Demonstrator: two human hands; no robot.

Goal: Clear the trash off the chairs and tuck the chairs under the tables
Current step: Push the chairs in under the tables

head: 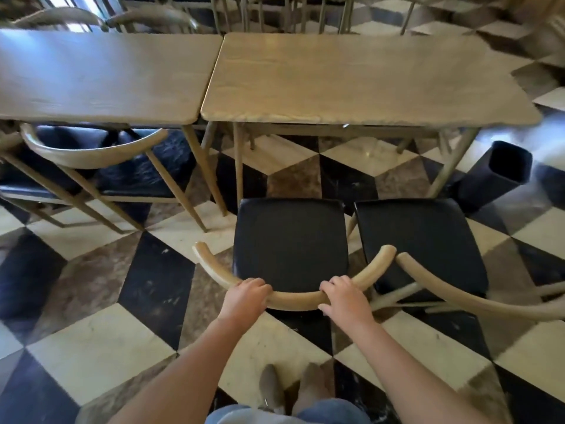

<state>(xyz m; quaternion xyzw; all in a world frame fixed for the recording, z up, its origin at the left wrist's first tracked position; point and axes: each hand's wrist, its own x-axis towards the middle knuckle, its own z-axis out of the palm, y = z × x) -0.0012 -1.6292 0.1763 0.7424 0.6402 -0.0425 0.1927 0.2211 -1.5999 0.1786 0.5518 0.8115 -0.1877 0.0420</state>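
A wooden chair with a black seat stands in front of me, its seat just short of the right-hand wooden table. Both hands grip its curved backrest: my left hand on the left part, my right hand on the right part. A second chair with a black seat stands beside it on the right, pulled out from the same table. I see no trash on either seat.
A left-hand table abuts the right one, with a chair tucked under it. A black bin stands on the checkered floor by the right table's leg. More chairs line the tables' far side.
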